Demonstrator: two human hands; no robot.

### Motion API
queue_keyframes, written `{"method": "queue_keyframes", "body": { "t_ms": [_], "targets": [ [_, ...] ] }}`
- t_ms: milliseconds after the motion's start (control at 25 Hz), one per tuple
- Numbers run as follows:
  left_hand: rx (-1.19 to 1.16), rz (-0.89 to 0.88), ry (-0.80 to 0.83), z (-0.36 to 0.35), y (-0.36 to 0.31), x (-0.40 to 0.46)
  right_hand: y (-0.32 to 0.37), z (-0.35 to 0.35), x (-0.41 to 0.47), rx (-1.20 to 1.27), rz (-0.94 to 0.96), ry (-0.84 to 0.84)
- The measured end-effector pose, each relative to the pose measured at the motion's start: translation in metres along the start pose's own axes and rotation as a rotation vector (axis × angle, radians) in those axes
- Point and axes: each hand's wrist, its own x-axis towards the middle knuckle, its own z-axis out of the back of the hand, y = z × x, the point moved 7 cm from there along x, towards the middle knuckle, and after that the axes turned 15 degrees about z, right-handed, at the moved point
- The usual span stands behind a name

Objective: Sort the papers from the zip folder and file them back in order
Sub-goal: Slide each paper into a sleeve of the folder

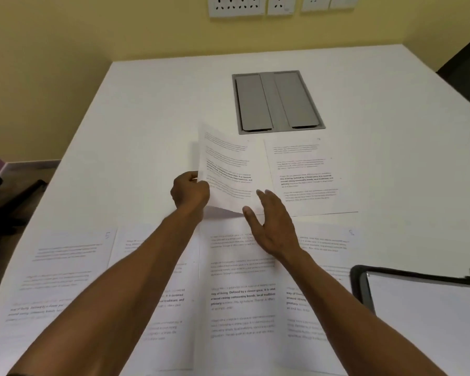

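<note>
My left hand (189, 192) pinches the left edge of a printed sheet (228, 169) and holds it lifted and curved above the white table (152, 109). My right hand (273, 222) hovers with straight fingers at that sheet's lower right corner. Another printed sheet (307, 175) lies flat just to the right. Several more printed pages lie in a row along the near edge, among them one marked 5 (63, 270) at the left and one in the middle (242, 294). The black-edged zip folder (418, 299) lies at the near right with a white sheet in it.
A grey cable hatch (278, 101) is set into the table beyond the sheets. Wall sockets (236, 6) sit on the yellow wall behind. A dark chair (8, 202) stands off the table's left side, and something dark (464, 66) rises at the far right.
</note>
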Motion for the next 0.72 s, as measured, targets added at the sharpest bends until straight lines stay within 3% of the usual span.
{"method": "queue_keyframes", "body": {
  "t_ms": [80, 160, 320, 480, 600, 720],
  "targets": [
    [-0.117, -0.078, 0.028, 0.006, -0.008, -0.025, 0.010, 0.028, -0.029, 0.249, -0.105, -0.224],
    [-0.215, -0.130, 0.086, 0.010, -0.014, -0.057, 0.014, 0.045, -0.072, 0.543, -0.251, -0.345],
    [-0.410, -0.169, 0.238, 0.023, -0.012, -0.159, 0.034, 0.061, -0.175, 1.155, -0.562, -0.387],
    [-0.466, -0.097, 0.464, 0.017, 0.013, -0.287, 0.044, 0.088, -0.257, 1.660, -0.830, -0.303],
    [-0.392, -0.035, 0.552, 0.005, 0.051, -0.374, 0.033, 0.130, -0.317, 1.881, -0.878, -0.355],
    [-0.307, 0.021, 0.596, -0.002, 0.097, -0.451, 0.002, 0.199, -0.380, 1.807, -0.846, -0.484]
  ]
}}
